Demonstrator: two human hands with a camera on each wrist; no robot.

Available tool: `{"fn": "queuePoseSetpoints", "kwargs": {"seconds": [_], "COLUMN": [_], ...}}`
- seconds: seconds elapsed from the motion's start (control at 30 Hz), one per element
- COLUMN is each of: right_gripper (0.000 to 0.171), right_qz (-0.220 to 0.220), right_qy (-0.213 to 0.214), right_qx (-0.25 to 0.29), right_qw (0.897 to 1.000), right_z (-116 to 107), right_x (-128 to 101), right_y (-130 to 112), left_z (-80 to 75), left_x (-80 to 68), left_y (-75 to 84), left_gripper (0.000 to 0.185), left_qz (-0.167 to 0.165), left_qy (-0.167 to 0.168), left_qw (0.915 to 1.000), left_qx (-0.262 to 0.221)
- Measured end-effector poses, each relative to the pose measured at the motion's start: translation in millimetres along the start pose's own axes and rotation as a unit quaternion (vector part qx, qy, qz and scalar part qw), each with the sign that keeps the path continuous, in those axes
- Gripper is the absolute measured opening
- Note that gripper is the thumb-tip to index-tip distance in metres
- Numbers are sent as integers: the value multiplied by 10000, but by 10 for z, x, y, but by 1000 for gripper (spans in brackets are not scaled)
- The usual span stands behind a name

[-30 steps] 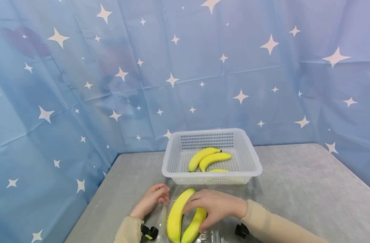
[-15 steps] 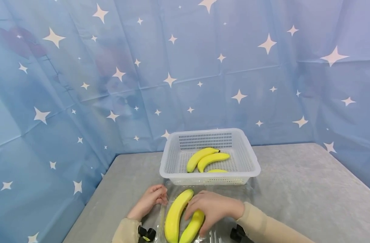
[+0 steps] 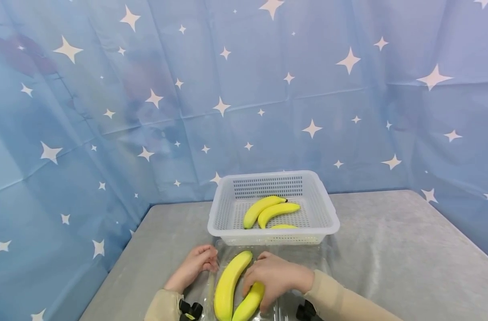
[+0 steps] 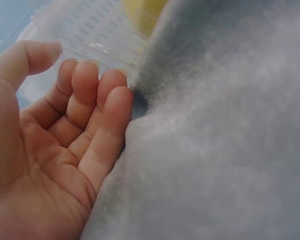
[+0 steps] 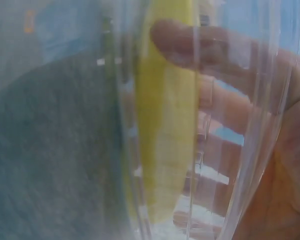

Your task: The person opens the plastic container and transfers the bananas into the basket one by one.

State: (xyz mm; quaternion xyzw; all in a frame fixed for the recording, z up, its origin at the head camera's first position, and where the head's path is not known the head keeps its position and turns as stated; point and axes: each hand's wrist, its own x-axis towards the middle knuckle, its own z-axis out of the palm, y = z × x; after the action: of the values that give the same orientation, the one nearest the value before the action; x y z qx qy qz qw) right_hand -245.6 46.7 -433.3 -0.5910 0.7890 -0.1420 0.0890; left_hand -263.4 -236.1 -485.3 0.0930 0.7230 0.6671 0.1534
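Observation:
Two yellow bananas lie in clear plastic packaging (image 3: 308, 255) at the table's near edge. The longer banana (image 3: 227, 285) is on the left and the shorter banana (image 3: 245, 306) on the right. My right hand (image 3: 276, 276) covers the shorter banana (image 5: 167, 125) and its fingers (image 5: 225, 55) curl round it, seen through the plastic in the right wrist view. My left hand (image 3: 197, 263) rests on the grey table (image 4: 215, 150) at the plastic's left edge. Its fingers (image 4: 97, 100) are loosely curled and hold nothing.
A white perforated basket (image 3: 273, 232) stands just behind the plastic. It holds two full bananas (image 3: 264, 206) and part of a third (image 3: 283, 226). Blue star-patterned cloth walls the table at the back and on both sides. Black wrist mounts (image 3: 189, 310) show at the frame bottom.
My right hand has slid a little toward me along the shorter banana and its fingers curl more tightly. The left hand stays where it was.

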Motion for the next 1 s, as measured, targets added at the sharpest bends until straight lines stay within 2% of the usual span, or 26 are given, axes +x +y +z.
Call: {"fn": "queuePoseSetpoints", "kwargs": {"seconds": [0.3,0.67,1.0], "right_gripper": [43,43,41], "right_qz": [28,124,45], "right_qy": [148,363,336], "right_qx": [-51,-3,-80], "right_qw": [9999,9993,9994], "right_z": [16,54,45], "right_x": [-34,-61,-56], "right_y": [-18,-11,11], "left_z": [17,17,0], "left_x": [12,21,20], "left_y": [-48,-28,6], "left_gripper": [22,24,24], "left_qz": [8,-79,-14], "left_qy": [2,-16,-41], "left_qw": [10000,10000,10000], "left_qx": [-57,-13,65]}}
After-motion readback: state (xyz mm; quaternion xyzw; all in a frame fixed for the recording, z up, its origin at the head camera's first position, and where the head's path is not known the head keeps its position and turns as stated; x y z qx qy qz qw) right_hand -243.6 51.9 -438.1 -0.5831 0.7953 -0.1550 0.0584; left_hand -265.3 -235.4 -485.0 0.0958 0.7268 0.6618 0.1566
